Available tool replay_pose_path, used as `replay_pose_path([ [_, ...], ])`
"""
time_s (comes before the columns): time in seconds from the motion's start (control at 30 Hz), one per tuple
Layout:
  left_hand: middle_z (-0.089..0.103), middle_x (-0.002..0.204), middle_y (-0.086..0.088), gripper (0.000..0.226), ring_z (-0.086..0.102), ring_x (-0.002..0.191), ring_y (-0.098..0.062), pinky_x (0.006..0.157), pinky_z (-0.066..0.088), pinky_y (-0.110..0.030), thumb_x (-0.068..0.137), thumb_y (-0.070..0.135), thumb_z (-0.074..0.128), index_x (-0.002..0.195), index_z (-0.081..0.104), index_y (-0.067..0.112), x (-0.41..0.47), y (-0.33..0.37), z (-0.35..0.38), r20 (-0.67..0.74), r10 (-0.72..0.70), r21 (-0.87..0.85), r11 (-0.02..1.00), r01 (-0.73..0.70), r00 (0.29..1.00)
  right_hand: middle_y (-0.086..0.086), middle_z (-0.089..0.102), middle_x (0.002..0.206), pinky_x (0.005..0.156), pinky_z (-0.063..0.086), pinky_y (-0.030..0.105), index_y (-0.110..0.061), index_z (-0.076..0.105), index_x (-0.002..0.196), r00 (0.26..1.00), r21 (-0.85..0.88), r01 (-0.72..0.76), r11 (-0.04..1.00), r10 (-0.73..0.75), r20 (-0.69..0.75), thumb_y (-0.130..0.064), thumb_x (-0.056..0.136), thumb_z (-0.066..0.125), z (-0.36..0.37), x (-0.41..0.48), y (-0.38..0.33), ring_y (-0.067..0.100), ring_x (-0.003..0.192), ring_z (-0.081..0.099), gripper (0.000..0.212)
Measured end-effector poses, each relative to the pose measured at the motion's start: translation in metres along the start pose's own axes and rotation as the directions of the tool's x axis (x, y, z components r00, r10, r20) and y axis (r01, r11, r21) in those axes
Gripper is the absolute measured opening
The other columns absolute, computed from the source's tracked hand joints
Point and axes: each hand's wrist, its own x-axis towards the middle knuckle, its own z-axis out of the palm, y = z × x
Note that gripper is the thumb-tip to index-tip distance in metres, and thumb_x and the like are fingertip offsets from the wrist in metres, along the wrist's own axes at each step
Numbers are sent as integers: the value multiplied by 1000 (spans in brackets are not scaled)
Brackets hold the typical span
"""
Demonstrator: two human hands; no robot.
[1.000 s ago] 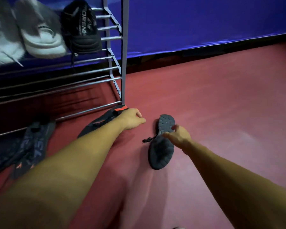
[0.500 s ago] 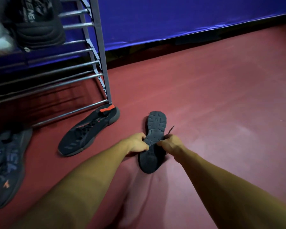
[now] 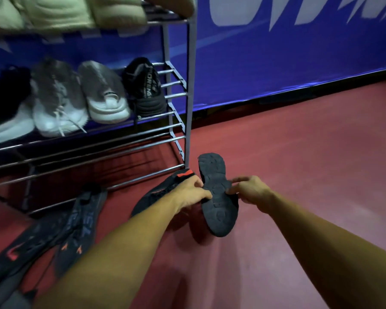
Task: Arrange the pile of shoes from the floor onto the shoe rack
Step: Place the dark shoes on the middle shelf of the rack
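- Gripping one dark shoe [image 3: 217,197] sole-up, the left hand [image 3: 193,194] curls its fingers over one edge and the right hand [image 3: 249,189] pinches the opposite edge. The shoe sits between both sets of fingers, not yet on the shoe rack [image 3: 188,103].
- Done so far, I judge: a row of sneakers [image 3: 60,101] sits on the middle shelf, well above the fingers, with pale shoes [image 3: 65,14] on the top one.
- Left to do: the orange-tabbed shoe [image 3: 165,188] just beside the left fingers, and a dark pair [image 3: 83,215] on the floor further left.
- Hard to tell: the held shoe's upper faces away, the rack's left end is cut off, and the shelved shoes are blurred.
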Motion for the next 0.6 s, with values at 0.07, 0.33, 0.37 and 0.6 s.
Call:
replay_pose_path([
  [0.07, 57, 77, 1, 29, 47, 67, -16, 57, 34, -30, 73, 25, 79, 89, 56, 17, -13, -3, -20, -48, 17, -71, 997, -20, 999, 3, 62, 74, 48, 35, 19, -7, 69, 105, 998, -5, 29, 1000, -29, 63, 7, 81, 71, 7, -9, -18, 12, 59, 52, 28],
  [0.33, 60, 64, 1, 34, 55, 62, -19, 60, 43, -27, 60, 10, 83, 76, 55, 19, -49, -10, -76, -139, 57, -220, 972, -87, 989, 0, 63, 77, 58, 34, 26, -21, 59, 84, 959, -21, 163, 986, -154, 237, 14, 77, 64, 26, -33, -77, 13, 71, 51, 36],
  [0.37, 61, 62, 1, 33, 56, 61, -19, 63, 45, -29, 61, 9, 83, 77, 55, 18, -52, -10, -78, -145, 55, -244, 966, -89, 988, -2, 63, 75, 60, 36, 25, -21, 59, 82, 957, -26, 169, 985, -158, 241, 15, 76, 62, 28, -34, -81, 12, 71, 52, 36],
  [0.6, 60, 59, -1, 27, 56, 58, -21, 69, 50, -38, 70, 1, 79, 78, 57, 16, -63, -6, -88, -151, 82, -346, 929, -131, 985, -3, 62, 74, 61, 40, 24, -23, 59, 75, 957, -53, 185, 981, -167, 238, 11, 72, 60, 33, -40, -88, 13, 78, 55, 34],
])
